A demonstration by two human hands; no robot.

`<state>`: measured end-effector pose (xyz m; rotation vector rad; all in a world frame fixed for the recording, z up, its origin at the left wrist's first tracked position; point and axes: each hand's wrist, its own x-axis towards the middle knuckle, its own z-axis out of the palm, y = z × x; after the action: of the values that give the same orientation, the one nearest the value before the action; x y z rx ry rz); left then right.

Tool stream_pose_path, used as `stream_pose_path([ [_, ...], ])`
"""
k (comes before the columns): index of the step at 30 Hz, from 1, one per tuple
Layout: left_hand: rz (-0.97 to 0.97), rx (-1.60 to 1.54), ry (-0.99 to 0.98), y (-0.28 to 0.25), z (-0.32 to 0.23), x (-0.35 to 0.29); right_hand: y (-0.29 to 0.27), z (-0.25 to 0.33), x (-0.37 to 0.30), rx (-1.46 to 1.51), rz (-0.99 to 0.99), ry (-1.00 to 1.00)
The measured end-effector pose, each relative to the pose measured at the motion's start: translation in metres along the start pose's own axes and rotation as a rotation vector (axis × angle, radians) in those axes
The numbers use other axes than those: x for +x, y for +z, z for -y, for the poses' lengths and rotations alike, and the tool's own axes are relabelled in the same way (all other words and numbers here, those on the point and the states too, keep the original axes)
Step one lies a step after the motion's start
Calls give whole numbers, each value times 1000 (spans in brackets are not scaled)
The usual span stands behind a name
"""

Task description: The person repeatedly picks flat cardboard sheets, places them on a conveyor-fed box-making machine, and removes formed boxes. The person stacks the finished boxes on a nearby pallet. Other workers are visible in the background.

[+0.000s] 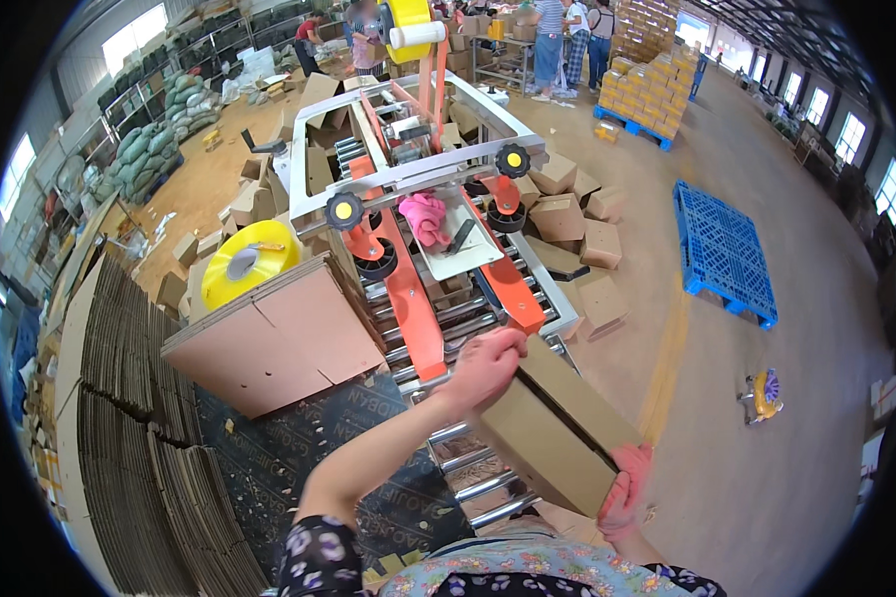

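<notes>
I hold a brown cardboard box (548, 430) at an angle over the near end of a roller conveyor (488, 485). Its top flaps are folded in, and a dark gap runs between them. At the far left end, my left hand (488, 366) is closed on the box's edge. My right hand (625, 493) grips the near right end, its fingers bent round the corner. Just beyond the box stands a carton sealing machine (418, 184) with orange guide rails (415, 313) and black wheels. A white tray (468, 261) on it carries a bunched pink cloth (425, 217) and a small dark object.
Flattened cardboard stacks (159, 497) rise at the left. A yellow tape roll (249, 264) lies behind upright cardboard sheets (279, 338). Small boxes (558, 217) pile beyond the conveyor. A blue pallet (727, 249) is on the floor at right. People (550, 40) stand at the back.
</notes>
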<state>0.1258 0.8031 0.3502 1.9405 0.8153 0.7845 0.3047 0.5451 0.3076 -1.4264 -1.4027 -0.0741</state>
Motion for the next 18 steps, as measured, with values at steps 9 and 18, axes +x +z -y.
stream_pose_path([
  [9, -368, 427, 411, -27, 44, -17, 219, -39, 107, -2, -180, -219],
  [18, -782, 970, -251, -191, 124, -175, 425, 198, 178, -145, 418, -706],
])
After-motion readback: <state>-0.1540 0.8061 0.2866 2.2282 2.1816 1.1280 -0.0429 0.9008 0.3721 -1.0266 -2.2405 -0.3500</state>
